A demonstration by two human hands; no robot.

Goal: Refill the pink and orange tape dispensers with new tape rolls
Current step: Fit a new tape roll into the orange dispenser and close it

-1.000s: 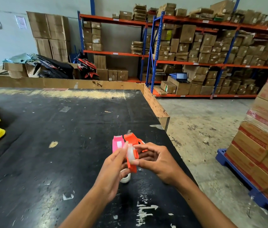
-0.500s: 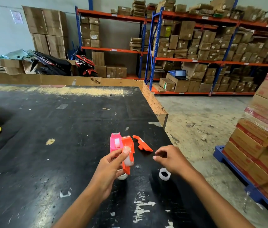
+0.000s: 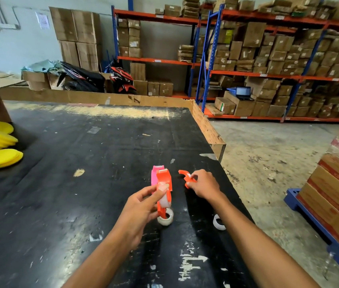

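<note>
My left hand (image 3: 141, 206) holds the orange tape dispenser (image 3: 164, 183) upright above the black table (image 3: 81, 194), with a clear tape roll seated in its body. The pink dispenser (image 3: 154, 176) lies just behind it, mostly hidden. My right hand (image 3: 202, 185) pinches the loose orange cover piece (image 3: 186, 177) on the table to the right. A tape roll (image 3: 165, 219) lies under the orange dispenser. A white empty core (image 3: 219, 222) lies beside my right forearm.
Yellow round sponges (image 3: 0, 146) are piled at the table's left edge. A cardboard rim (image 3: 208, 129) lines the far and right sides. Stacked cartons on a blue pallet (image 3: 335, 194) stand to the right, with shelving racks (image 3: 268, 59) behind.
My right hand let go of the dispenser, dropped the white core on the table, then reached forward and took hold of the orange cover piece. My left hand keeps the orange dispenser.
</note>
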